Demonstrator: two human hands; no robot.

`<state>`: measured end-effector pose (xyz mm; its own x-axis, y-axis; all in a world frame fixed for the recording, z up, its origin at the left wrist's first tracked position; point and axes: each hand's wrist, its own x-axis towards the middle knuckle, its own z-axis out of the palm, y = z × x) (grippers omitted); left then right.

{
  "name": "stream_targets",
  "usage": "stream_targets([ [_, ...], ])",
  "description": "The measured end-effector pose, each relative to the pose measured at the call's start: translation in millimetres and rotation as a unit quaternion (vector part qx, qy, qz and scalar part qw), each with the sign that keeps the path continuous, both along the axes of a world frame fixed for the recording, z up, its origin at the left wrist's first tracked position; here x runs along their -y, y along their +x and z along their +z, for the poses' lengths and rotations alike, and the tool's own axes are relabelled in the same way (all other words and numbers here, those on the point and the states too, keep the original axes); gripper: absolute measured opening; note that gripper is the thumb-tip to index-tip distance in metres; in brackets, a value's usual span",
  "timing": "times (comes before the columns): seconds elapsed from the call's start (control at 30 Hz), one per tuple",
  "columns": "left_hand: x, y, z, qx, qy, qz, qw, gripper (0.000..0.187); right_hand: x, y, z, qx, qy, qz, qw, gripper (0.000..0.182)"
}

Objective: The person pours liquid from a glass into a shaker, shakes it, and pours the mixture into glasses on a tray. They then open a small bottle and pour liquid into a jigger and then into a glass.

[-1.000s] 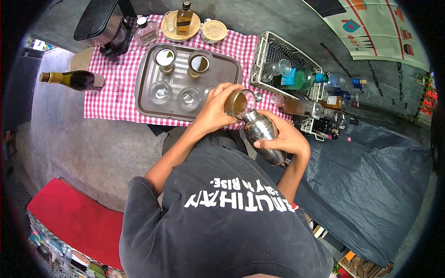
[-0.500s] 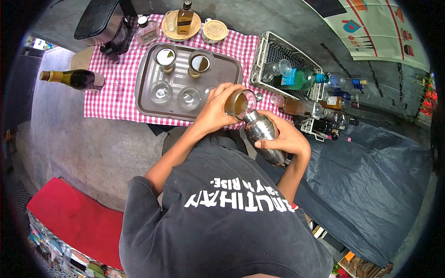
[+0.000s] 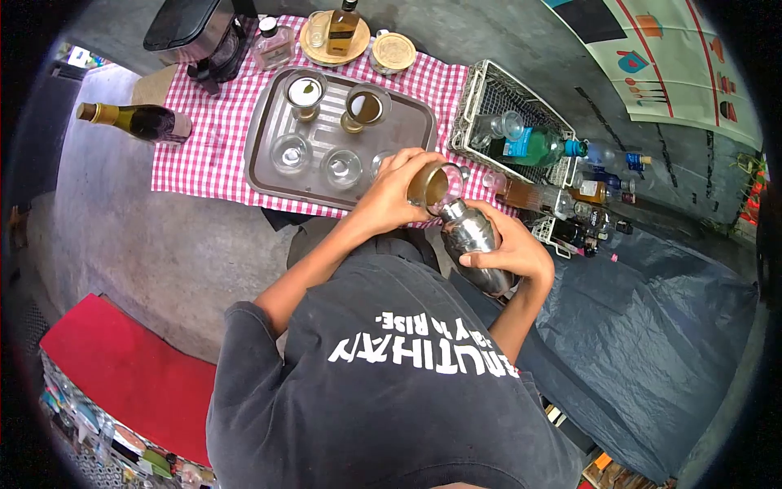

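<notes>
My left hand [image 3: 397, 191] is wrapped round a clear glass [image 3: 425, 189] holding a brownish liquid. The glass leans toward a silver cocktail shaker [image 3: 479, 248], which my right hand [image 3: 515, 248] grips round its body. The shaker's narrow top meets the glass rim, its mouth toward the glass; a liquid stream cannot be made out. Behind my left hand lies a brown serving tray [image 3: 259, 155]. On it stand a footed glass with a leaf on pale foam [image 3: 305, 91], another footed glass with dark liquid [image 3: 363, 107], and several clear glasses [image 3: 340, 168].
A checked cloth [image 3: 191, 106] covers the table. At its left lies a dark green bottle [image 3: 147, 122]; a coffee maker [image 3: 191, 37] stands behind. A wire crate [image 3: 472, 106] with bottles is at right, more bottles [image 3: 533, 196] beside it. A whisky bottle [image 3: 342, 33] stands on a wooden board.
The view has shifted slightly, so most things sit a little farther right. Both hands keep their hold on the glass and shaker, which stay together at the mouth.
</notes>
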<state>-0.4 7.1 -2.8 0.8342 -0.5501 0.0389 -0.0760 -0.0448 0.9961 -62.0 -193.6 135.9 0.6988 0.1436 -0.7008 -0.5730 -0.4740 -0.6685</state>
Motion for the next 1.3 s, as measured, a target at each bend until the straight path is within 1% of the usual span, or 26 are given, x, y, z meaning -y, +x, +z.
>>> stream_targets([
  [0.17, 0, -1, 5, 0.004, 0.019, 0.004, 1.0, 0.083, 5, 1, -3, -0.012, 0.008, 0.013, 1.0, 0.083],
  [0.27, 0, -1, 4, 0.01, 0.017, 0.002, 1.0, 0.084, 7, 0, -5, 0.005, -0.001, 0.026, 1.0, 0.083],
  [0.37, 0, -2, 2, 0.009, 0.019, 0.008, 1.0, 0.084, 7, 1, -5, -0.005, 0.011, 0.014, 1.0, 0.084],
  [0.43, 1, -1, 0, 0.019, 0.012, 0.002, 1.0, 0.084, 8, 2, -4, 0.007, -0.012, 0.034, 0.999, 0.083],
  [0.53, 0, -1, 5, 0.018, 0.007, 0.001, 1.0, 0.085, -2, 9, 8, -0.007, -0.025, 0.042, 0.999, 0.083],
  [0.93, -1, 1, 3, 0.02, 0.014, -0.005, 1.0, 0.085, 4, 8, 1, 0.002, -0.04, 0.058, 0.998, 0.084],
  [1.07, -2, 2, 3, 0.026, 0.019, -0.005, 0.999, 0.085, 2, 10, 3, 0.001, -0.053, 0.059, 0.997, 0.084],
  [1.13, -3, 2, 6, 0.009, 0.018, -0.005, 1.0, 0.085, 4, 9, 0, 0.007, -0.048, 0.056, 0.997, 0.083],
  [1.3, -3, 3, 5, 0.013, 0.012, -0.006, 1.0, 0.085, 2, 10, 3, -0.003, -0.041, 0.043, 0.998, 0.082],
])
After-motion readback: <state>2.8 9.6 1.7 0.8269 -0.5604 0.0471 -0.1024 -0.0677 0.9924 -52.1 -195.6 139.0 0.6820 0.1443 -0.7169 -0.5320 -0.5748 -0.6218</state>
